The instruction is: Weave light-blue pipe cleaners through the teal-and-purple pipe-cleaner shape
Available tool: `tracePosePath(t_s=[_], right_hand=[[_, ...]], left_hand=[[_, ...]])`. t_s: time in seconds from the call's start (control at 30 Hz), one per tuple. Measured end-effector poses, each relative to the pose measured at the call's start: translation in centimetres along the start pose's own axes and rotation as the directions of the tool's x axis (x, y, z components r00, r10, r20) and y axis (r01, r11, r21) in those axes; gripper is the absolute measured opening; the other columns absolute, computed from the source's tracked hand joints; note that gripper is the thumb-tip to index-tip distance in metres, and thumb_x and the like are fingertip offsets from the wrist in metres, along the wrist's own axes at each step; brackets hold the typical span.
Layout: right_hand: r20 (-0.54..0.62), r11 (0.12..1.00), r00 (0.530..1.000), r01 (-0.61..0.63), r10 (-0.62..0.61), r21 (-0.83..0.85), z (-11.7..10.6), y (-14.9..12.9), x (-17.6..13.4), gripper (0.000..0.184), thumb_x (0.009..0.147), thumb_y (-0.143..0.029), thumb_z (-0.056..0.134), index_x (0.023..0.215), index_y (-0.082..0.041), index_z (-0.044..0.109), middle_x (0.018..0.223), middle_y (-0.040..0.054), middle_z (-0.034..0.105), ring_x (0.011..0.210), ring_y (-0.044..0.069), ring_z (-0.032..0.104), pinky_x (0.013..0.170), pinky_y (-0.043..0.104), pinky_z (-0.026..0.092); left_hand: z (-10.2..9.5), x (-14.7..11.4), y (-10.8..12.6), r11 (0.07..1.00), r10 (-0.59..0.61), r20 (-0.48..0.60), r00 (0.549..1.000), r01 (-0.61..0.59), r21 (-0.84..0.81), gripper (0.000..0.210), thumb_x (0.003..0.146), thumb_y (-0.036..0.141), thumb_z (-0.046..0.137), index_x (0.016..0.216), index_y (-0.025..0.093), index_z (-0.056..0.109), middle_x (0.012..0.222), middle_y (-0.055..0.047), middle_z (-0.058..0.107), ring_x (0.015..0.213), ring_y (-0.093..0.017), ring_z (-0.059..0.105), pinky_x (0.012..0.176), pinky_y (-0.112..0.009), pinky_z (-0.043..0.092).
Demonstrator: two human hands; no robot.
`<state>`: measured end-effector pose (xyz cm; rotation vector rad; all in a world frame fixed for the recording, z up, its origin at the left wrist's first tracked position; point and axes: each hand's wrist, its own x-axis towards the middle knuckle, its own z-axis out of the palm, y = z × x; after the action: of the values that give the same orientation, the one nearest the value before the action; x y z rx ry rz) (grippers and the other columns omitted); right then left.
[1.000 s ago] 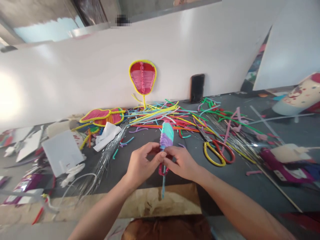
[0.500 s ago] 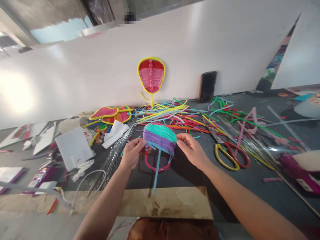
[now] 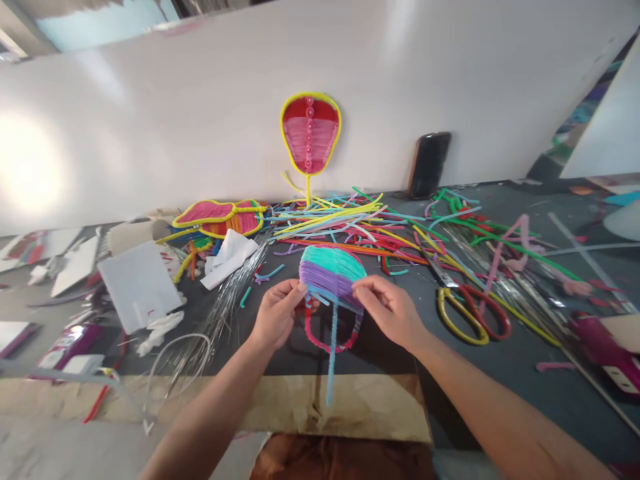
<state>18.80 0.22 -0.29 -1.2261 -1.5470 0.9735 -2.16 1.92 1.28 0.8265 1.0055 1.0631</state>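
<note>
A pipe-cleaner fan [image 3: 332, 275], turquoise above and purple below, is held up above the dark table. Its lower part is a bare pink loop, and a light blue pipe cleaner [image 3: 331, 363] hangs down across it. My left hand [image 3: 281, 310] pinches the fan's left edge, near short blue ends. At the right edge, my right hand [image 3: 387, 308] has thumb and forefinger closed on the purple rows. Beyond, a finished-looking pink and red fan with a yellow rim [image 3: 311, 133] leans on the white board.
Loose pipe cleaners [image 3: 340, 217] lie heaped behind the fan. Scissors [image 3: 457, 310] with yellow and red handles rest at right, near thin wires. A phone [image 3: 429, 165] leans on the board. White card [image 3: 140, 287] and a purple device [image 3: 67, 350] lie left.
My right hand has come in from just beside the fan to pinch its right edge. The camera view has shifted slightly, and the left hand keeps its hold.
</note>
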Motion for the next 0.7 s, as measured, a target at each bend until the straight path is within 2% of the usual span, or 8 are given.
tracePosePath(t_s=[0.1,0.17,0.27,0.5,0.7], right_hand=[[0.108,0.982,0.986,0.144,-0.131,-0.126,0.7,-1.3,-0.8,0.018,0.083,-0.039,0.060,0.088,-0.021,0.062,0.070,0.0004,0.064,0.060,0.013,0.057,0.058,0.026,0.045],[0.126,0.954,0.971,0.226,-0.205,-0.195,1.2,-1.6,-1.0,0.014,0.085,-0.035,0.058,0.084,-0.021,0.061,0.071,0.0012,0.066,0.062,0.014,0.058,0.061,0.026,0.045],[0.121,0.914,0.950,0.311,-0.289,-0.260,1.5,-1.4,-1.0,0.016,0.090,-0.027,0.050,0.080,-0.021,0.061,0.072,0.0029,0.068,0.067,0.015,0.061,0.065,0.027,0.045],[0.136,0.821,0.919,0.393,-0.371,-0.414,1.6,-0.9,-1.2,0.010,0.087,-0.024,0.054,0.081,-0.022,0.062,0.075,0.0036,0.071,0.070,0.017,0.065,0.067,0.027,0.046],[0.136,0.794,0.908,0.414,-0.397,-0.446,1.4,-1.0,-1.1,0.013,0.087,-0.019,0.051,0.079,-0.022,0.060,0.073,0.0018,0.070,0.069,0.015,0.064,0.068,0.027,0.045]], left_hand=[[1.0,-0.6,-0.8,0.999,-0.036,0.081,0.996,0.038,-0.022,0.022,0.075,0.032,0.070,0.067,0.014,0.061,0.060,0.000,0.064,0.055,-0.010,0.060,0.057,-0.021,0.048],[1.4,-0.9,-1.1,0.999,-0.047,0.130,0.990,0.049,-0.014,0.021,0.077,0.032,0.069,0.068,0.014,0.062,0.060,0.000,0.064,0.055,-0.009,0.058,0.056,-0.020,0.046],[1.5,-1.0,-1.1,0.998,-0.067,0.138,0.988,0.067,0.004,0.022,0.076,0.033,0.069,0.069,0.013,0.063,0.061,-0.001,0.064,0.057,-0.010,0.059,0.058,-0.021,0.047],[1.4,-0.8,-1.0,0.994,-0.097,0.127,0.987,0.102,-0.029,0.022,0.073,0.034,0.072,0.069,0.014,0.063,0.062,0.000,0.064,0.057,-0.010,0.059,0.060,-0.022,0.049],[1.0,-0.8,-0.8,0.988,-0.150,0.176,0.973,0.143,0.053,0.024,0.066,0.026,0.078,0.084,0.014,0.068,0.072,-0.003,0.069,0.064,-0.011,0.062,0.064,-0.022,0.049]])
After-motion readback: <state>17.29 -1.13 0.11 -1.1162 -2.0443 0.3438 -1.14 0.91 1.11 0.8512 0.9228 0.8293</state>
